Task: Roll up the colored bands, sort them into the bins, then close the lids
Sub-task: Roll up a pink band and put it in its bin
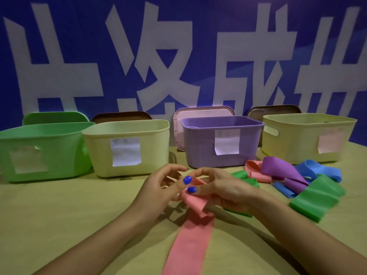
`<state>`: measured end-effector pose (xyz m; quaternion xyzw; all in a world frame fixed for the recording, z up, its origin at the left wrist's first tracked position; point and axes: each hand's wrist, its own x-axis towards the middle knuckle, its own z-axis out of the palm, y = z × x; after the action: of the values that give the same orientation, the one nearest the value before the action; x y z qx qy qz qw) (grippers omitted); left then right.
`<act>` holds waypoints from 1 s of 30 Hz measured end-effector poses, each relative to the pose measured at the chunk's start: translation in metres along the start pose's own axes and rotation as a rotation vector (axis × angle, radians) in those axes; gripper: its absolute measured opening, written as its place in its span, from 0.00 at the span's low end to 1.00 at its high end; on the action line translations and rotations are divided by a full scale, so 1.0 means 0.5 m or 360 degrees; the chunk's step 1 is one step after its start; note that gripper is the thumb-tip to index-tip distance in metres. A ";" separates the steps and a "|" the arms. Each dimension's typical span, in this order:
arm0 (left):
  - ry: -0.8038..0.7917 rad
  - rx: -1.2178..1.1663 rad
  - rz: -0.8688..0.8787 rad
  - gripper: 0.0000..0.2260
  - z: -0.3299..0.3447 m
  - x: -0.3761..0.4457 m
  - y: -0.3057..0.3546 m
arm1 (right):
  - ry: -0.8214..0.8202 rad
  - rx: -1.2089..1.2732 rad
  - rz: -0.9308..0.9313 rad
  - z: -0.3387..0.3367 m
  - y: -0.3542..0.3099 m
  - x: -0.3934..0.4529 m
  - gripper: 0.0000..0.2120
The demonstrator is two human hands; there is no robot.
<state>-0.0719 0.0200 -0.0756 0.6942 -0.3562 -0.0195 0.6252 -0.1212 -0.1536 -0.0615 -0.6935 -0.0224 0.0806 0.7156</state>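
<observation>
From the head camera, the left hand (158, 185) and right hand (222, 190) were together, both pinching the near end of a pink band (190, 241), its tail trailing across the table (69, 225). Rolling looked barely begun. A pile of loose bands (297, 179) waited beside them; the four bins (127, 147) stood open, lids propped behind.

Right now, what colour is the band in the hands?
Pink; the head view shows the band held by both hands.
</observation>
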 end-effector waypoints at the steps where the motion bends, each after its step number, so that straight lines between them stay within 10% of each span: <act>1: -0.0026 0.0029 0.0002 0.07 0.003 0.000 -0.001 | -0.0011 -0.0001 -0.0028 0.008 0.003 0.002 0.21; 14: 0.0198 -0.0359 -0.0199 0.02 -0.002 0.003 0.001 | 0.0344 -0.0236 -0.0291 0.007 -0.021 -0.013 0.03; 30: 0.0121 -0.0027 -0.0046 0.06 0.000 -0.005 0.017 | 0.0230 -0.0248 -0.0248 0.027 -0.028 -0.024 0.05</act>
<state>-0.0778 0.0217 -0.0690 0.6941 -0.3220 -0.0050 0.6439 -0.1338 -0.1424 -0.0459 -0.7471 -0.0306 -0.0274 0.6634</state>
